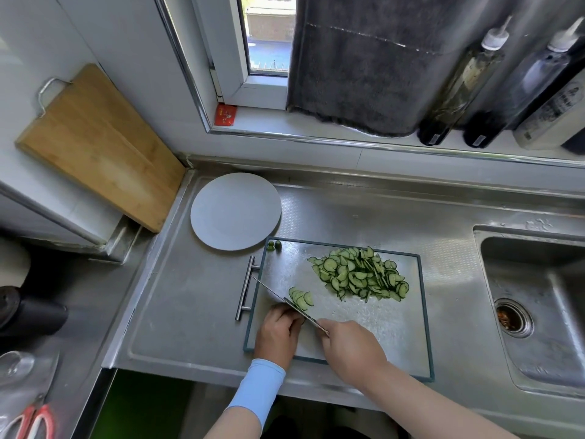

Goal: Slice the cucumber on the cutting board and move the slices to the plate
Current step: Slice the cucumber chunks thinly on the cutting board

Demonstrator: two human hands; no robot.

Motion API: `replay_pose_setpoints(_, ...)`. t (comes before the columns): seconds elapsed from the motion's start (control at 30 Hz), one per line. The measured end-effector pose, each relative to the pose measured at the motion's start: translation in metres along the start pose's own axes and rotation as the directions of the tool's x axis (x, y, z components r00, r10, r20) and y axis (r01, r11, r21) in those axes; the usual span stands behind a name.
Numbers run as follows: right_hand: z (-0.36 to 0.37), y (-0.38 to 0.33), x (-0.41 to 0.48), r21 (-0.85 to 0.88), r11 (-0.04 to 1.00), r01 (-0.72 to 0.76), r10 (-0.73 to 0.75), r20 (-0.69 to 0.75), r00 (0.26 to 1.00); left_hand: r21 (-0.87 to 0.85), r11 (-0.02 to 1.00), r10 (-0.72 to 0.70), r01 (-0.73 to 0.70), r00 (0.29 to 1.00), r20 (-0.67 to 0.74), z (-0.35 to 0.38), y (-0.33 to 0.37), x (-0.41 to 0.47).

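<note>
Cutting board [395, 327] lies under both my hands; white plate [235, 210] sits beyond my left fingers, touching the board's far left corner. Big heap of cucumber slices [361, 274] lies ahead and right of my fingers, and a short row of slices [300, 297] leans just past my left knuckles. My right hand [348, 343] grips the knife [278, 297] by its handle; my left hand [278, 331] curls its fingers down beside the blade, and I cannot tell what they hold.
</note>
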State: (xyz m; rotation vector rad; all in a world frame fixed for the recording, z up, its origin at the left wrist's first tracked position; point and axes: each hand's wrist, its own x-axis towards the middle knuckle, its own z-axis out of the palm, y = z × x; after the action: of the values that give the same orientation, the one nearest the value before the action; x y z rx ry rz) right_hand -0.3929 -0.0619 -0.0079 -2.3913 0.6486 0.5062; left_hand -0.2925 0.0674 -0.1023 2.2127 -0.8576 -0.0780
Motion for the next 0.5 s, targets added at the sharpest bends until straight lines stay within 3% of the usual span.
replay_pose_setpoints(0.5,-0.006,0.017,-0.020,-0.006,1.000,-0.026,0.026,0.038,0.999,0.001,1.000,0.027,-0.027,0.999,-0.024,0.001,-0.004,0.001)
